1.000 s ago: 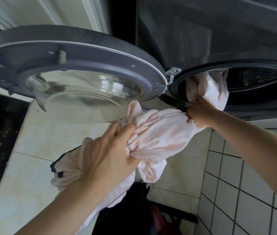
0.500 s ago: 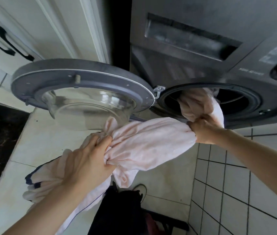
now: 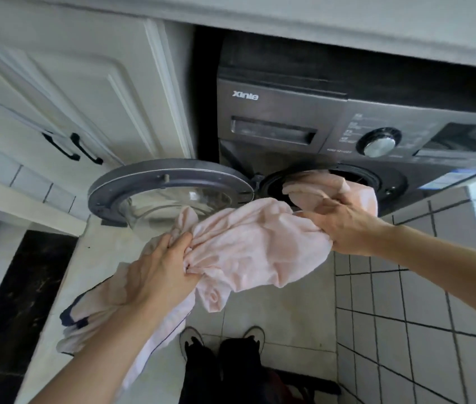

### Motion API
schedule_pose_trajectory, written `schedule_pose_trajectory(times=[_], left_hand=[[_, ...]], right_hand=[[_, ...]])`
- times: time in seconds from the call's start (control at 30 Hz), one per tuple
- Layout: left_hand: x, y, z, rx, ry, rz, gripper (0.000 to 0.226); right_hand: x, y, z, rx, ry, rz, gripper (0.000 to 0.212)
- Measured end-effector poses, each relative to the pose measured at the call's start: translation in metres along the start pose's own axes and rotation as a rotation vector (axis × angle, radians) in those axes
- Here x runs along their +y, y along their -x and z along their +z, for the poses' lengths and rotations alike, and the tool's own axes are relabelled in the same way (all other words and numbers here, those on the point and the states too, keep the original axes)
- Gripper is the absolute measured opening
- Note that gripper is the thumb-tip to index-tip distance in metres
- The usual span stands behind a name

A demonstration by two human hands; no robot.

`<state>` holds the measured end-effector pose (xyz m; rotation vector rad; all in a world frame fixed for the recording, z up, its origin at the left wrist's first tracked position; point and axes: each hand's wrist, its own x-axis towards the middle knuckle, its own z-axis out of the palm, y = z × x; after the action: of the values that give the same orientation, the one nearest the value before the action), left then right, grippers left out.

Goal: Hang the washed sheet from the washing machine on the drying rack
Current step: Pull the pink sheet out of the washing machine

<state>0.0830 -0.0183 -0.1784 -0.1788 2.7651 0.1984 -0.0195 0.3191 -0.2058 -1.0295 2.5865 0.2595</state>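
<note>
The washing machine [image 3: 289, 118] is a dark grey, brushed-metal box set under a pale worktop [image 3: 347, 18], beside white panelled cabinet doors [image 3: 85, 83] with black bar handles. Glossy cream tiles cover the floor [image 3: 289, 310]. The machine's round door [image 3: 172, 185] stands open to the left, a grey ring around a bulging clear glass bowl. The sheet [image 3: 254, 246], soft, pale pink and creased into ropey folds, comes out of the drum opening, bunches between both hands and trails under the left forearm, where a navy border shows. The left hand [image 3: 158, 275] grips a fistful of folds. The right hand [image 3: 344, 225] clutches the cloth just outside the drum mouth. A chrome dial [image 3: 379, 142] sits on the panel. Cloth hides most of the drum's inside, the small panel print is too blurred to read, and the machine's right side is cut off.
</note>
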Motion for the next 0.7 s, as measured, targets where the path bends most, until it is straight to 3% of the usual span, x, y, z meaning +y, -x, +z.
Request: schedule_pose_trajectory(times=[0.23, 0.5, 0.7], left_hand=[[-0.006, 0.025, -0.044, 0.054, 0.031, 0.081, 0.065], [-0.039, 0.048, -0.100, 0.188, 0.117, 0.242, 0.054], [-0.070, 0.063, -0.155, 0.310, 0.199, 0.352, 0.041]], right_hand=[[-0.034, 0.031, -0.081, 0.163, 0.151, -0.068, 0.064], [-0.079, 0.066, -0.183, 0.369, 0.296, -0.011, 0.056], [-0.122, 0.096, -0.269, 0.353, 0.379, 0.082, 0.052]])
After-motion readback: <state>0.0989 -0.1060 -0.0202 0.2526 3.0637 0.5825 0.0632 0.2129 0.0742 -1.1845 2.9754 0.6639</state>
